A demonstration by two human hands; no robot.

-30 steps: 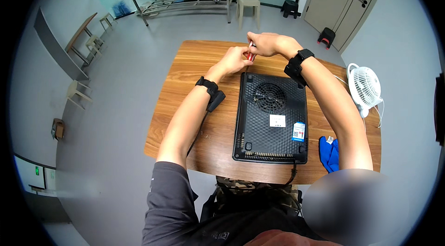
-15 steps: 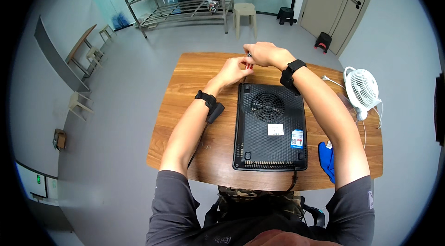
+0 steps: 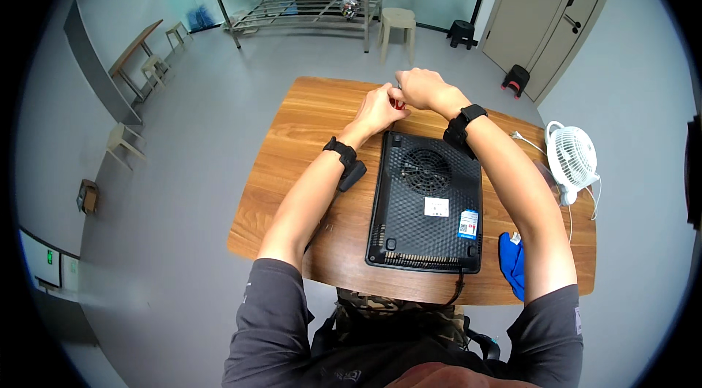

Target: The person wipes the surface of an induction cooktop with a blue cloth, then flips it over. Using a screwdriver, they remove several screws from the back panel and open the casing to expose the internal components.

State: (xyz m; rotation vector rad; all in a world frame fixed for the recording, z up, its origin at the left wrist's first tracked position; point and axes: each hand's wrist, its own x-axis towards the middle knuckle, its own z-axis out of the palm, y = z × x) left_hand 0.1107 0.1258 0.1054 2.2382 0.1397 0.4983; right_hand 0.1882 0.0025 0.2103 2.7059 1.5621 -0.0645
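Note:
Beyond the far edge of a black induction cooker (image 3: 413,223), my two hands meet over the table. My left hand (image 3: 378,111) is closed with its fingertips on a small red and grey object (image 3: 397,104), too covered to tell its kind. Just above it, my right hand (image 3: 426,89) is closed round the upper end of the same object. The cooker lies upside down, its round fan grille, rubber feet and two labels facing up. A dark cord (image 3: 459,289) runs from its near edge over the table's edge.
On the right of the wooden table (image 3: 281,147) stand a white fan (image 3: 572,157) with its cord and plug, and a blue cloth item (image 3: 511,264) beside my right forearm. Beyond are a metal rack (image 3: 296,15), a beige stool (image 3: 397,20) and a door (image 3: 545,11).
The view has shifted slightly. My left hand has tilted and its fingers now cover more of the red object. My right hand stays above it, and the cooker has not moved.

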